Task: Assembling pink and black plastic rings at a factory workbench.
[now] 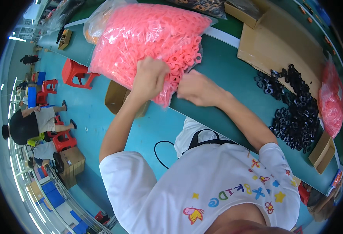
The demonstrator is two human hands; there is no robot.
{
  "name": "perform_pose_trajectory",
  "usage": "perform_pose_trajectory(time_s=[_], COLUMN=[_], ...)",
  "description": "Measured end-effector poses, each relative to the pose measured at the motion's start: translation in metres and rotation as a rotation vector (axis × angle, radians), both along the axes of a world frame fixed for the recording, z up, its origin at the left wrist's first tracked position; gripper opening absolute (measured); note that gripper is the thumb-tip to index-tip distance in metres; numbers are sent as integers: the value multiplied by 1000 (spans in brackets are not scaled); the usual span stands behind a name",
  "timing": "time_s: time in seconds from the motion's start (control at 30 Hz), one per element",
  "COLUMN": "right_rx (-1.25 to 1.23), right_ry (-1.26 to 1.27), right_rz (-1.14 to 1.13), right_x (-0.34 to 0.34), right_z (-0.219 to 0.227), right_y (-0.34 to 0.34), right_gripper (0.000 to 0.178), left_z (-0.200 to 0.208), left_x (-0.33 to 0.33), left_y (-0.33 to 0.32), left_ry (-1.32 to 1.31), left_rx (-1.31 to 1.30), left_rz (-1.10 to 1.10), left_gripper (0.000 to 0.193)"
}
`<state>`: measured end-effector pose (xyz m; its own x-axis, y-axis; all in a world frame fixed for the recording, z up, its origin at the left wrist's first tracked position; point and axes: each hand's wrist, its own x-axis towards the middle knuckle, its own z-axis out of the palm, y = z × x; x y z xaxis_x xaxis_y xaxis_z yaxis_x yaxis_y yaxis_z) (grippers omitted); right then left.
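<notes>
A large clear plastic bag (140,35), full of small pink ring-shaped plastic parts, lies on the green table in front of me. My left hand (151,76) is a closed fist on the bag's near side, gripping the film. Just to its right, my right hand (198,89) is also closed, at the bag's near right edge. Pink rings (175,62) show between and above my hands, where the bag seems to gape; the exact edge of the opening is hard to make out. My fingertips are mostly hidden by the backs of my hands.
Black ring-shaped parts (296,117) lie in a heap on the table at right, by a flattened cardboard sheet (272,43). A smaller pink bag (331,97) and an open cardboard box (322,153) stand beyond. A red stool (76,74) and people are at left.
</notes>
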<state>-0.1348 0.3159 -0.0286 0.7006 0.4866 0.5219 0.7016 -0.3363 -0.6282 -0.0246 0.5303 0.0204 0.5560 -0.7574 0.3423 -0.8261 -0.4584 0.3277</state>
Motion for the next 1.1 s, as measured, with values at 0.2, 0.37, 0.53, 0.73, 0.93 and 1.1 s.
perform_pose_trajectory(time_s=[0.2,0.37,0.53,0.73,0.93,1.1], right_rx=[-57,-61,-193,-23,-368,-394], right_ry=[16,245,85,-12,-312,-291], right_rz=[-97,-221,-217,-362,-469,-512], right_x=[-4,-1,-5,1,48,79], right_z=[-9,0,1,23,9,25], right_y=[-10,-1,-2,-15,-3,23], right_gripper=[11,13,13,21,46,61], left_z=[4,9,16,18,-31,-47], left_x=[-5,-9,-17,-42,-62,-68], left_y=[0,4,6,8,22,2], left_ry=[34,172,128,-219,-175,-34], left_rx=[-131,-214,-215,-435,-476,-517], left_rz=[0,25,38,270,645,713], left_gripper=[2,3,8,23,53,65])
